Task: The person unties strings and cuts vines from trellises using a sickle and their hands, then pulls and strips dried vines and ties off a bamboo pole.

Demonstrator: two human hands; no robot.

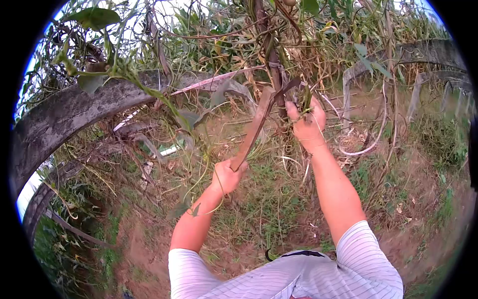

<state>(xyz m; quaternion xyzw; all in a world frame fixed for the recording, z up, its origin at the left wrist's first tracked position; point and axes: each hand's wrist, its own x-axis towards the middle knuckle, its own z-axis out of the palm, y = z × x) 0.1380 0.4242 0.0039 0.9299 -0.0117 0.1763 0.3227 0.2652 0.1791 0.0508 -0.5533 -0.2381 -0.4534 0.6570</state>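
My left hand [228, 177] is closed round the lower end of a wooden handle. The handle belongs to a sickle [255, 127] that slants up to the right. Its short dark blade [289, 86] crosses in front of an upright wooden pole [272, 52] wound with vines. To the right of the pole, my right hand [309, 127] is closed on a bunch of vine stems [304, 105], close to the blade tip. Whether the blade touches the stems or the pole cannot be made out.
A grey concrete arch [79, 112] curves across the left, and another concrete frame [423, 52] stands at the right. A pink-white strap [219, 79] runs to the pole. A pale looped strip [366, 149] hangs at right. Leafy vines [144, 89] hang in front.
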